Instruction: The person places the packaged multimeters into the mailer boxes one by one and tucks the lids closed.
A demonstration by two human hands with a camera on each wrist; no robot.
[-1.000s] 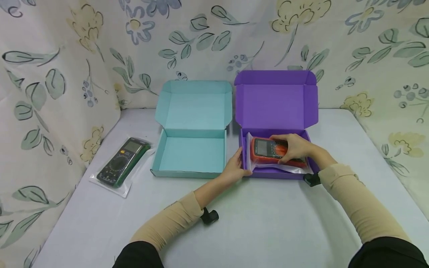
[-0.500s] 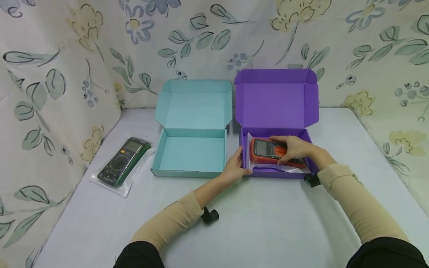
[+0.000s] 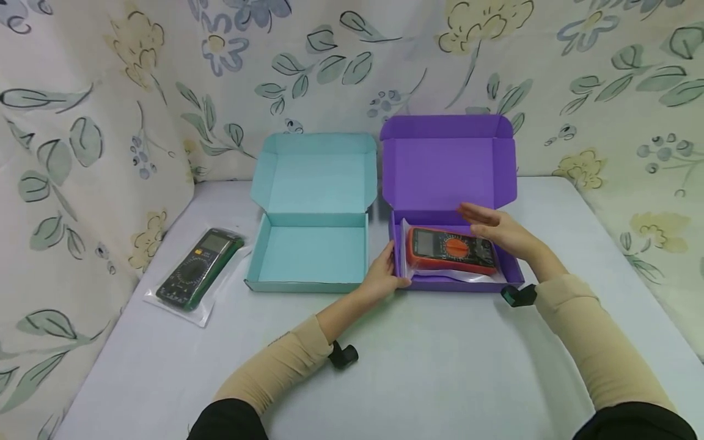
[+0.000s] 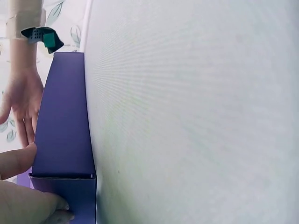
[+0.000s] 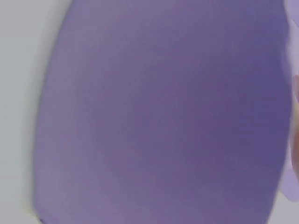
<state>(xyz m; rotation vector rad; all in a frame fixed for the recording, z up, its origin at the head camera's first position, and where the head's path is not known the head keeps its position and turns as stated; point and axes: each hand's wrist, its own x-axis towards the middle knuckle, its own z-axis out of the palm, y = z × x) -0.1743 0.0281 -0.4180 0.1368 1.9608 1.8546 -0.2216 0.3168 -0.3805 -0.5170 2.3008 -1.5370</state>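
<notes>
In the head view, an orange multimeter (image 3: 452, 250) in a clear plastic bag lies in the open purple box (image 3: 440, 287). My left hand (image 3: 383, 273) grips the box's front left corner; the left wrist view has the thumb (image 4: 21, 161) at the top edge and fingers (image 4: 53, 207) against the outer side. Over the right part of the box, my right hand (image 3: 503, 232) hovers with straight fingers, holding nothing. Its palm shows in the left wrist view. The right wrist view is mostly filled by a blurred purple box wall (image 5: 163, 112).
A light teal box (image 3: 310, 286) stands with its lid up, left of the purple one. Farther left, a green-and-black multimeter (image 3: 198, 269) in a clear bag lies on the white table (image 3: 418, 366). Floral cloth (image 3: 324, 116) hangs behind and at the sides.
My right hand has let go of the orange multimeter and risen up and to the right, its fingers straightening. The multimeter stays in the purple box. My left hand keeps its hold.
</notes>
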